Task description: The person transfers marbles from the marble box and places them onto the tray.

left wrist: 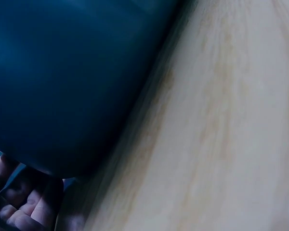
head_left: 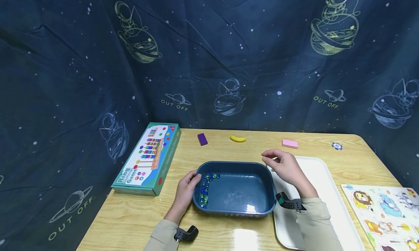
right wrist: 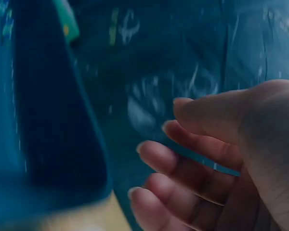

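Note:
A dark blue rectangular basin is in the middle of the table. Several blue and green glass marbles are gathered along its left end. My left hand grips the basin's left rim, thumb over the edge. In the left wrist view, curled fingers show by a corner of the basin. My right hand hovers at the basin's back right corner, above a white tray. Seen from the right wrist, its loosely bent fingers are apart from the basin's wall and hold nothing visible.
A ring game box lies at the left. Along the back are a purple block, a yellow banana-shaped piece, a pink block and a blue-white chip. An animal puzzle board lies at the right. Dark cloth hangs behind.

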Available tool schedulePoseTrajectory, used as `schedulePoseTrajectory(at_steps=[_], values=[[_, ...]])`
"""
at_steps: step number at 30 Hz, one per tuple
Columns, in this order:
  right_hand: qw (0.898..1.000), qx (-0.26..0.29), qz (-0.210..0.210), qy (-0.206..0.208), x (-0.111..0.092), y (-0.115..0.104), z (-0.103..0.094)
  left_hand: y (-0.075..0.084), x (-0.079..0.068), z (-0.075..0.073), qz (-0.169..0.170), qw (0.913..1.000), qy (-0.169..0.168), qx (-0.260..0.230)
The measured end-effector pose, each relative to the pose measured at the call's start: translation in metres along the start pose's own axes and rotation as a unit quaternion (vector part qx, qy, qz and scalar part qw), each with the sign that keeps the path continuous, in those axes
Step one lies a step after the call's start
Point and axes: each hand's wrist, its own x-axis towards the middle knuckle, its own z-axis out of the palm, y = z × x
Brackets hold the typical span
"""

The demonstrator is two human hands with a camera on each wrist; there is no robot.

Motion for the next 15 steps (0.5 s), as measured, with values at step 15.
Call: schedulePoseTrajectory(at_steps=[15], values=[[0.974,-0.023,-0.114,-0.193,0.01,-0.05,0.068,-0.001,0.0,-0.001,0.0,0.9999,0.008,0.01]])
